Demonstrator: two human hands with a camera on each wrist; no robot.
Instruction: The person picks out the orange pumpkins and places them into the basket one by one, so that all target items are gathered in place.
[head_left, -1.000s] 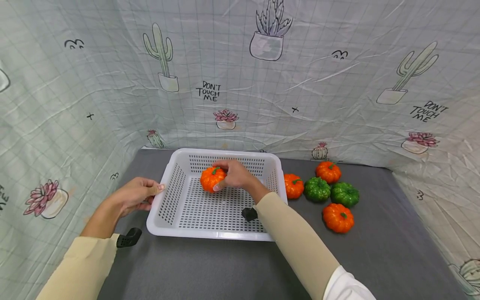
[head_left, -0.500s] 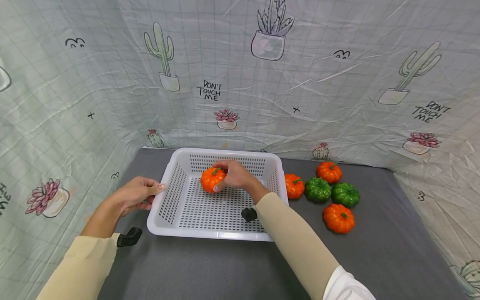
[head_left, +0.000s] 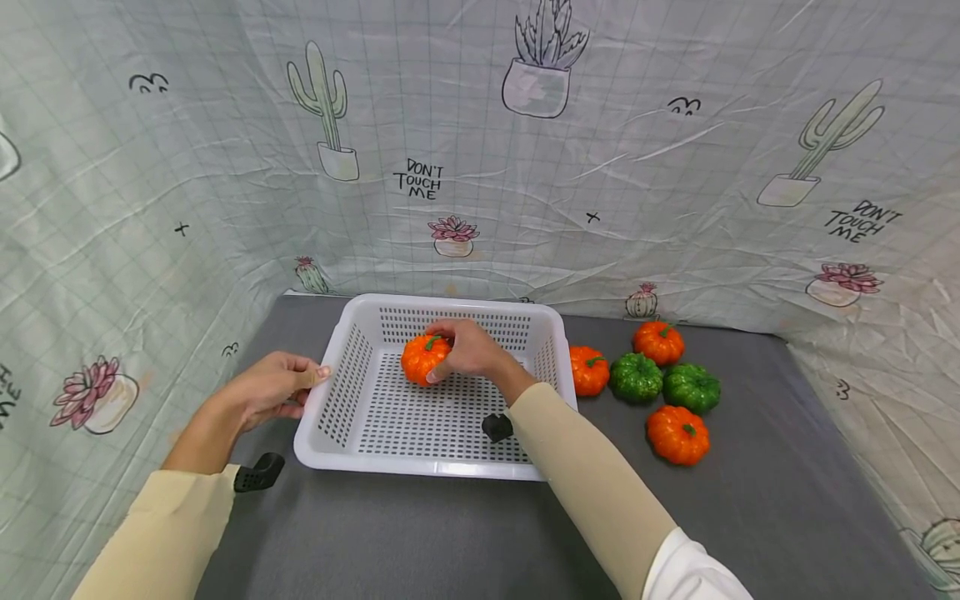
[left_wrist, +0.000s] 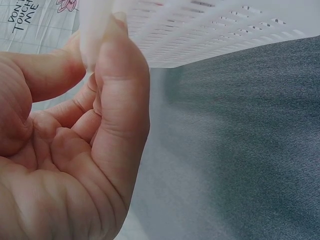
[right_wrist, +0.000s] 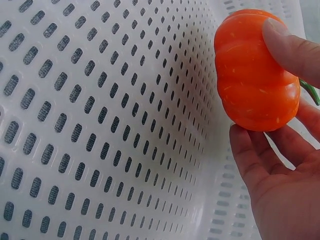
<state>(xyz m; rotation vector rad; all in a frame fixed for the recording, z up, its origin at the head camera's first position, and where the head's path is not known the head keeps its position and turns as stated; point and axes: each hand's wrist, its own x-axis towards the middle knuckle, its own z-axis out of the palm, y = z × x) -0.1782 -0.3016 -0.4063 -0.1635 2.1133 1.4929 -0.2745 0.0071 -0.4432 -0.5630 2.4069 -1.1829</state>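
Almost nothing has changed: the right hand (head_left: 468, 348) still pinches the orange pumpkin (head_left: 422, 362) inside the basket (head_left: 438, 468), the left hand (head_left: 276, 387) its left rim (head_left: 316, 414); so the work seems paused.

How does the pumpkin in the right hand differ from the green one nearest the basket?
The held pumpkin is orange; the green pumpkin is dark green. The right hand grips the held pumpkin inside the basket, while the green pumpkin sits untouched on the table. Both are ribbed.
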